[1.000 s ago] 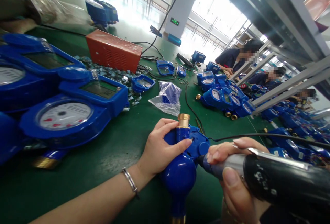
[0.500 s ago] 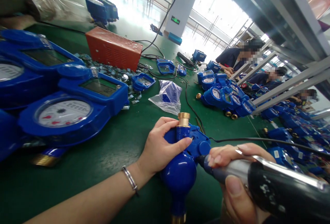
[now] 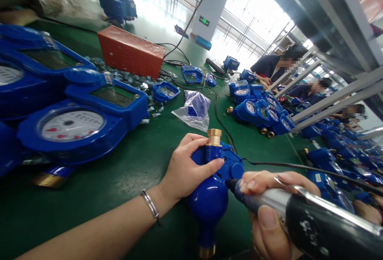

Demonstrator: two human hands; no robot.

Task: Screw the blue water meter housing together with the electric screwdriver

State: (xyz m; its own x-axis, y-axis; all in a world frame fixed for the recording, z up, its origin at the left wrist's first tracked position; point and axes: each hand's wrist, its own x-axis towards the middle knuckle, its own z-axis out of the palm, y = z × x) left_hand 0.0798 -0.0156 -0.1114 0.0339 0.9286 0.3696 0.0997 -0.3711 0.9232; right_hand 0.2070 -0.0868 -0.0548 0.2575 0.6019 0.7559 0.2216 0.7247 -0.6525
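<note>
A blue water meter (image 3: pixel 209 200) with brass threaded ends lies face down on the green table. My left hand (image 3: pixel 187 168) is closed around its body just below the upper brass end, thumb across the blue pipe. In my right hand (image 3: pixel 269 216) is a black and silver electric screwdriver (image 3: pixel 314 220), held with the fingers wrapped around its front part. Its dark tip points left and meets the meter's side, beside the round blue cap of the housing. The exact contact point of the tip is hidden.
Large blue water meters (image 3: pixel 72 126) stand close on the left. Behind are an orange metal box (image 3: pixel 131 52), small loose parts, and a plastic bag (image 3: pixel 194 108) of blue pieces. A black cable (image 3: pixel 287 165) crosses at right. More meters (image 3: pixel 260 112) and co-workers (image 3: pixel 275 66) are beyond.
The screwdriver and my right hand have shifted slightly left and down. My left hand still holds the meter in nearly the same place. The view has moved a little.
</note>
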